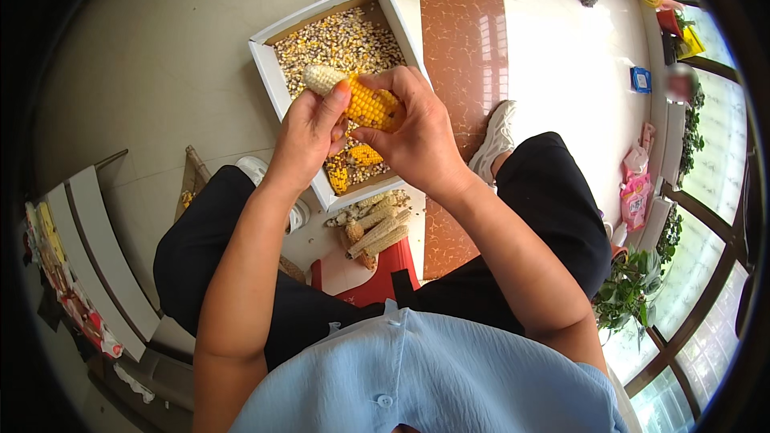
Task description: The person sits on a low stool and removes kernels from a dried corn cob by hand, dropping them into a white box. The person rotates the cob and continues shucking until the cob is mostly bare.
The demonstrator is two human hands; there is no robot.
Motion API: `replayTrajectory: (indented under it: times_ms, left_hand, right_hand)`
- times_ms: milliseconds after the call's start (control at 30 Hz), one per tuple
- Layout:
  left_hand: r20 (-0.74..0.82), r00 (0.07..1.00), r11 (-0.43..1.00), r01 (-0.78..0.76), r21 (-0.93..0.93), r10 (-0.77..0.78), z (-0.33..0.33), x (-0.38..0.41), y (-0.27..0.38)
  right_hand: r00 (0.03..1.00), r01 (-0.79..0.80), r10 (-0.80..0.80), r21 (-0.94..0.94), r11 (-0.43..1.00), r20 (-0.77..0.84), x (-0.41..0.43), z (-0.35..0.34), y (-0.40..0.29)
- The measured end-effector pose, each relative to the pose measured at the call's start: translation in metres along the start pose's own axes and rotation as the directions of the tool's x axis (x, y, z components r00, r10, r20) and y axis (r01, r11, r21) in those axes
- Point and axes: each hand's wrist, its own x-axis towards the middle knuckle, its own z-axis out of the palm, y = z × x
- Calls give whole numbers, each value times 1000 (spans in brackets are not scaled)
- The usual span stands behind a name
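Observation:
Over a white cardboard box point(267, 75), both my hands grip a partly shelled ear of corn point(368, 103). Its left end is a bare pale cob; yellow kernels with a few dark ones cover the rest. My left hand point(316, 120) holds the ear near the bare part, thumb pressed where the kernels begin. Around the kernel-covered end curls my right hand point(415, 126). Loose yellow, white and purple kernels point(337, 36) spread over the box floor. Two more ears lie at the near end: a yellow ear point(366, 155) and a yellow-and-dark ear point(337, 174).
Several stripped cobs point(382, 231) are heaped on the floor between the box and a red stool point(400, 261) under me. A slatted bench point(99, 252) stands at the left. Potted plants point(628, 282) and a pink packet point(636, 201) line the window side. A brown tile strip point(460, 30) crosses the floor.

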Motion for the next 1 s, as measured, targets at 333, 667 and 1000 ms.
replayTrajectory:
  times_ms: [333, 667, 1000]
  left_hand:
    - [-27, 1000, 991, -12, -130, 9, 6, 3, 2]
    - [22, 1000, 999, -23, 37, 22, -3, 3, -2]
    - [24, 997, 967, 76, -242, -73, 3, 1, 2]
  right_hand:
    - [998, -32, 31, -25, 999, -48, 1, 0, 2]
    - [995, -98, 102, 137, 986, -23, 0, 1, 11]
    - [996, 49, -55, -92, 995, -66, 0, 0, -2]
